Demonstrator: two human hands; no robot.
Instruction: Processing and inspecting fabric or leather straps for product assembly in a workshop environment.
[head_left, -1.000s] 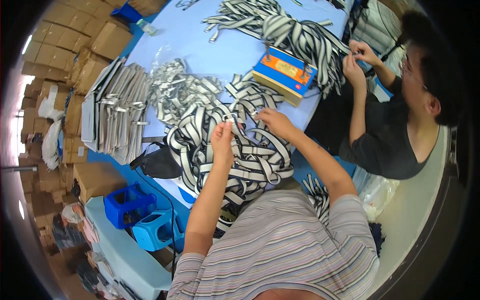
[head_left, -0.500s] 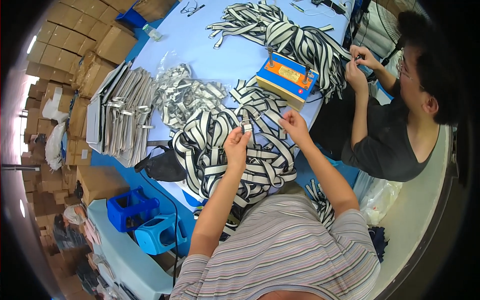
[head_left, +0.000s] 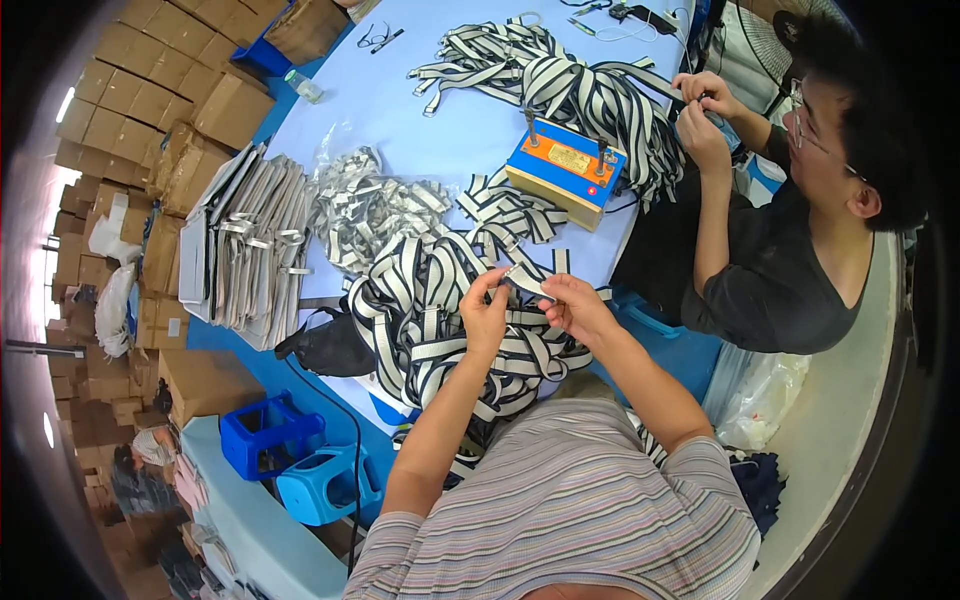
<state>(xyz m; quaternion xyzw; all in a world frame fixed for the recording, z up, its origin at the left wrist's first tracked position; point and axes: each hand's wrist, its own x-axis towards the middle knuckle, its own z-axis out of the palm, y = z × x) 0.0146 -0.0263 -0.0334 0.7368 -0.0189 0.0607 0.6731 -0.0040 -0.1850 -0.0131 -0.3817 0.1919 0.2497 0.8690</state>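
Note:
Between my two hands stretches a short length of white webbing strap [head_left: 527, 281] with dark edges. My left hand [head_left: 484, 318] is closed on its left end, where a small piece of metal glints at the fingertips. On the other end, my right hand [head_left: 580, 308] pinches the strap between thumb and fingers. Right below both hands lies a large tangled pile of the same striped straps [head_left: 415, 300], some with metal buckles. My fingers partly hide the held strap's ends.
Beyond my right hand stands a blue-and-orange-topped box [head_left: 568, 165] with two upright posts. Left of it lie a clear bag of silvery pieces [head_left: 370, 205] and a stack of flat folders [head_left: 255, 245]. A co-worker [head_left: 790, 240] sits at the right, hands near another strap bundle [head_left: 600, 95].
My right hand has come down and closer to my left, and the strap now spans between them. The co-worker's hands have shifted slightly. The whole view has tilted a little.

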